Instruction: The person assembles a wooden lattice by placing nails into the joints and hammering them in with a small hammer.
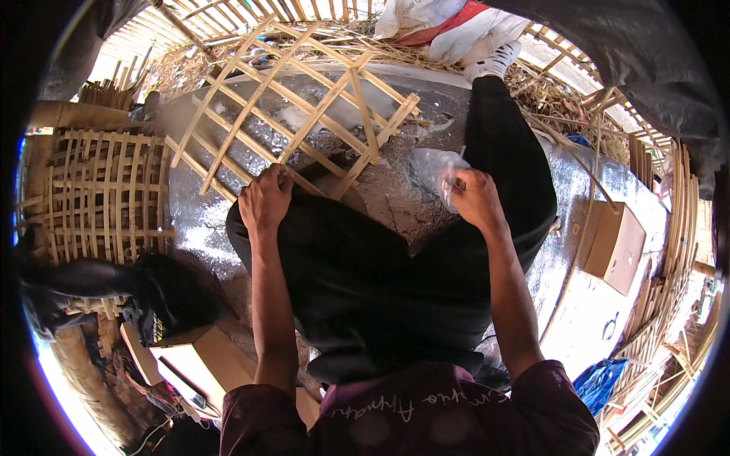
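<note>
A lattice of flat bamboo strips [261, 90], crossed with wide gaps, leans in front of me toward the left. My left hand [265, 199] is closed at its near edge, with thumb and fingers pinched on a strip. To the right, above my lap, a crumpled clear plastic bag [430, 169] hangs from my right hand [477, 199]. The right fingers are gathered on the bag's near side; what it contains, if anything, I cannot make out. Hand and bag are apart from the lattice's right corner.
Under me spreads a silvery sheet [199, 220]. A woven bamboo panel [106, 201] stands at the left. Cardboard boxes lie at the right [614, 247] and lower left [209, 365]. A blue plastic piece [599, 386] lies lower right. Straw and a white-and-red sack [449, 26] are at the far side.
</note>
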A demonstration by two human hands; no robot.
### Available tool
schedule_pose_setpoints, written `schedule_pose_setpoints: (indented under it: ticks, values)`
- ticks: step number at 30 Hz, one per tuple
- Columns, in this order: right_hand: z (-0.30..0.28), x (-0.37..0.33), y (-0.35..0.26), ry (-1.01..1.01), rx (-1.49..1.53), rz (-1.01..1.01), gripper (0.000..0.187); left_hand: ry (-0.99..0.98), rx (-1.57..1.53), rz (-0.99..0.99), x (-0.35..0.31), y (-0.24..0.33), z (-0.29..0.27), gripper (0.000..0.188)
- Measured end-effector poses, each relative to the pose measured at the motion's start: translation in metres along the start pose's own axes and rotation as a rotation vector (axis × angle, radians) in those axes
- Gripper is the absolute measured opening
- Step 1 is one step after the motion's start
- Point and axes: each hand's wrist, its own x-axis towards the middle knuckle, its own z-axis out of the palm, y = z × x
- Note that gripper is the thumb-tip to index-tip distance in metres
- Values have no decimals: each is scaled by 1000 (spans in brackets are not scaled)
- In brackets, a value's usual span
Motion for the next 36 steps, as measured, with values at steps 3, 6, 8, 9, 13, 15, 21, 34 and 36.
schedule_pose_setpoints:
  ticks: [3, 6, 8, 9, 13, 15, 21, 34, 36]
  values:
    - [-6, 1, 3, -35, -229, -56, 16, 20, 7, 22, 0, 0, 3, 20]
    - [-27, -4, 2, 23, -71, -93, 14, -37, -42, -41, 2, 9, -6, 19]
    - [-56, -12, -28, 95, 93, -110, 10, -15, -73, -54, 1, 5, -8, 18]
    - [-65, -19, -39, 114, 102, -173, 12, -9, -93, -53, 0, 7, -7, 18]
    - [-65, -43, -71, 37, 209, -352, 25, 5, -104, -48, 1, 9, -11, 17]
    - [-54, -50, -78, -268, 506, -273, 48, 32, -93, -41, -1, 1, -9, 17]
    - [-14, -50, -35, 189, 847, -32, 38, 70, -341, -46, -4, 18, -11, 18]
    - [-6, -20, -8, 262, 47, -181, 47, -285, -1576, -302, -62, 197, 31, 59]
    - [-1, -15, -1, 284, 23, -181, 64, -614, -1606, -272, -58, 176, 36, 56]
